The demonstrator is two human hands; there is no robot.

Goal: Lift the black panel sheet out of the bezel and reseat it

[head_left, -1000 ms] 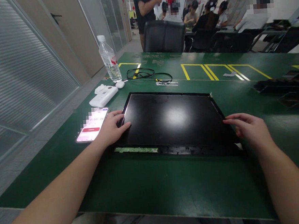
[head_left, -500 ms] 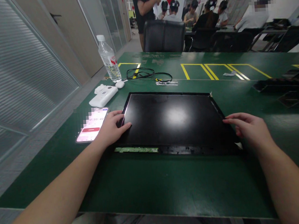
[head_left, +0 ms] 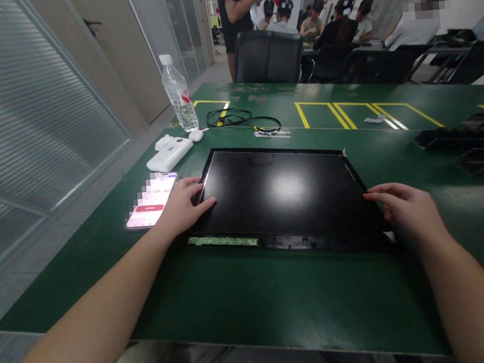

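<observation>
A black LCD screen panel [head_left: 280,195] lies face up on the green table, with a strip of green circuit board [head_left: 223,241] along its near edge at the left. My left hand [head_left: 183,207] holds the panel's left edge, its thumb on the dark face and its fingers at the rim. At the opposite side, my right hand [head_left: 409,205] pinches the right edge between thumb and forefinger; the other fingers are curled. A small pale tab [head_left: 389,236] sticks out at the near right corner. The panel's underside is hidden.
Left of the panel are a lit phone [head_left: 154,201], a white device [head_left: 169,153] and a water bottle [head_left: 179,97]. A black cable [head_left: 241,118] lies behind it. Dark parts [head_left: 458,138] sit at the far right. Several people work beyond a black chair [head_left: 269,58].
The whole view has shifted slightly, so things appear a little farther right. Both hands keep the same places on the panel, which has not visibly moved on the table.
</observation>
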